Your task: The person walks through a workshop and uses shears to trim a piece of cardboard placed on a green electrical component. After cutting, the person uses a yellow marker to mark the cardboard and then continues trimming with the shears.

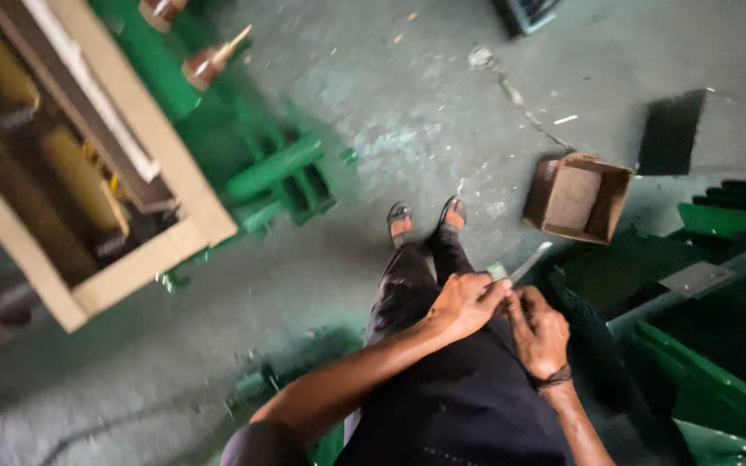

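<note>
- The person stood on a grey concrete floor (407, 129), looking down past dark trousers to sandalled feet near the middle of the frame.
- Both hands met just below centre, in front of the hips, around a thin pale strip (530, 261) that poked out up and to the right.
- The left hand (464, 304) came in from the lower left on a long bent forearm; its fingers were curled and pressed together over the near end of the strip, with a small pale green bit showing at the fingertips.
- The right hand (539, 332), a dark band at its wrist, rose from the bottom edge; its fingers were folded close beside the left hand, touching it. Blur hid whether it pinched the strip itself.
- As a judgement, the work seemed in mid-handling: the strip was held but not set anywhere, and nothing showed it finished.
- An open cardboard box (577, 198) lay on the floor to the right of centre, well apart from the hands.
- A green metal frame (274, 168) with a wooden crate (144, 121) filled the upper left; green panels (701, 388) lay at the lower right.
</note>
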`<state>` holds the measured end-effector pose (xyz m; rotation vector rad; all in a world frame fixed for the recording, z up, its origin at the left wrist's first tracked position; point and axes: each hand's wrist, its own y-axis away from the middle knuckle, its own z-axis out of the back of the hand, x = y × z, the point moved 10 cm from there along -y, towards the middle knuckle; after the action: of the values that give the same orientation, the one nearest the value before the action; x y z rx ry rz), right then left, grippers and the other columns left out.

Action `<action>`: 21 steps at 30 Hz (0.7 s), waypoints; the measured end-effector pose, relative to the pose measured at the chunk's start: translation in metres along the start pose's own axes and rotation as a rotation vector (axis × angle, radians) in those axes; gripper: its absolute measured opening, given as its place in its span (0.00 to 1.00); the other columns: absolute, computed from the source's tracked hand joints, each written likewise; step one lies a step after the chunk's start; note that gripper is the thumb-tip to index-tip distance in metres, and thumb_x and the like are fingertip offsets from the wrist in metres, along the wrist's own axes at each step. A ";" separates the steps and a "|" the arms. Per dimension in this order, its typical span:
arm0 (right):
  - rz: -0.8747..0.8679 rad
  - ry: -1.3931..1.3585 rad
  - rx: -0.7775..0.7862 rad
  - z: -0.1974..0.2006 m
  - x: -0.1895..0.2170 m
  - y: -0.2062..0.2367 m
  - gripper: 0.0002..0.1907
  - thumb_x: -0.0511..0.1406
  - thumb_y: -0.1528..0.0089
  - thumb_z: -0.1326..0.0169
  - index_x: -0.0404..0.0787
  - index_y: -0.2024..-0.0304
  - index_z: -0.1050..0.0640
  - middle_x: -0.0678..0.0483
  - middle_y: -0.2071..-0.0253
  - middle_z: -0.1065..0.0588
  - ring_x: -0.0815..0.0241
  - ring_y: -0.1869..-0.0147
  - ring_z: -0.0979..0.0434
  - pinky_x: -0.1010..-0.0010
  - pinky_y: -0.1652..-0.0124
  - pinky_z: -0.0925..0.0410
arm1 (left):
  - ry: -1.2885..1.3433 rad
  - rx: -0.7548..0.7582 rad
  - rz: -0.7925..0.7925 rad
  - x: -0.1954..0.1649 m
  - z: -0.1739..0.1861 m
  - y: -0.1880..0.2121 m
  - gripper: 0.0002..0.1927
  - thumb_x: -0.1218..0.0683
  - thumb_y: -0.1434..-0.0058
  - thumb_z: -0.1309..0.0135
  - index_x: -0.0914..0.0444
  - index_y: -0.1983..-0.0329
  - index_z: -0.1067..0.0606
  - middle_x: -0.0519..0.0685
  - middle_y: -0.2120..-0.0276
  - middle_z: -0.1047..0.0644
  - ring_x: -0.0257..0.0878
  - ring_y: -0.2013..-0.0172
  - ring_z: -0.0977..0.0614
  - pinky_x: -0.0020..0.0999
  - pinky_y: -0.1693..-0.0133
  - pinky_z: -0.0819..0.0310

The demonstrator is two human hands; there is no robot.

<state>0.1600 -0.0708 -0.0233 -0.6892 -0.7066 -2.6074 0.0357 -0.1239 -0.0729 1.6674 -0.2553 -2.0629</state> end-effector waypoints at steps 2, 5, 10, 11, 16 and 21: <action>0.008 0.056 0.005 0.000 0.000 0.001 0.17 0.47 0.31 0.52 0.42 0.59 0.21 0.50 0.69 0.19 0.47 0.64 0.17 0.59 0.64 0.29 | -0.060 0.007 0.020 0.008 -0.007 -0.002 0.22 0.41 0.31 0.49 0.63 0.66 0.19 0.60 0.72 0.20 0.55 0.68 0.16 0.46 0.67 0.22; 0.015 0.139 0.006 0.004 0.001 0.000 0.16 0.47 0.31 0.51 0.44 0.61 0.21 0.51 0.70 0.19 0.47 0.65 0.18 0.58 0.61 0.30 | 0.083 -0.015 0.006 0.013 -0.015 -0.006 0.20 0.41 0.32 0.52 0.61 0.64 0.19 0.57 0.72 0.20 0.54 0.70 0.15 0.47 0.68 0.23; 0.179 0.285 -0.006 0.008 0.009 -0.002 0.15 0.48 0.30 0.51 0.49 0.63 0.21 0.51 0.71 0.20 0.48 0.67 0.20 0.58 0.61 0.35 | 0.063 -0.067 -0.129 0.010 -0.021 -0.012 0.20 0.43 0.31 0.52 0.62 0.64 0.20 0.59 0.70 0.19 0.57 0.67 0.16 0.50 0.64 0.22; 0.189 0.353 -0.019 0.007 0.009 -0.002 0.15 0.48 0.31 0.51 0.49 0.61 0.20 0.50 0.72 0.21 0.48 0.68 0.20 0.58 0.61 0.35 | 0.051 -0.076 -0.157 0.009 -0.021 -0.011 0.19 0.44 0.31 0.53 0.62 0.64 0.20 0.59 0.69 0.19 0.58 0.66 0.17 0.51 0.63 0.23; 0.261 0.580 -0.049 0.005 0.015 -0.004 0.15 0.49 0.32 0.49 0.49 0.58 0.20 0.50 0.74 0.22 0.49 0.67 0.20 0.57 0.57 0.36 | 0.007 -0.143 -0.120 0.008 -0.015 -0.011 0.21 0.43 0.30 0.52 0.64 0.65 0.22 0.62 0.70 0.20 0.62 0.65 0.18 0.54 0.61 0.23; 0.142 0.314 -0.032 0.010 0.000 -0.011 0.17 0.49 0.30 0.51 0.45 0.58 0.21 0.48 0.72 0.21 0.45 0.66 0.20 0.59 0.63 0.34 | 0.007 -0.147 -0.074 0.004 -0.006 -0.012 0.22 0.42 0.30 0.52 0.64 0.67 0.22 0.62 0.71 0.21 0.61 0.66 0.17 0.53 0.63 0.23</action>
<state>0.1582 -0.0559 -0.0196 -0.3126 -0.5011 -2.5198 0.0383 -0.1142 -0.0833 1.6168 -0.0387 -2.0750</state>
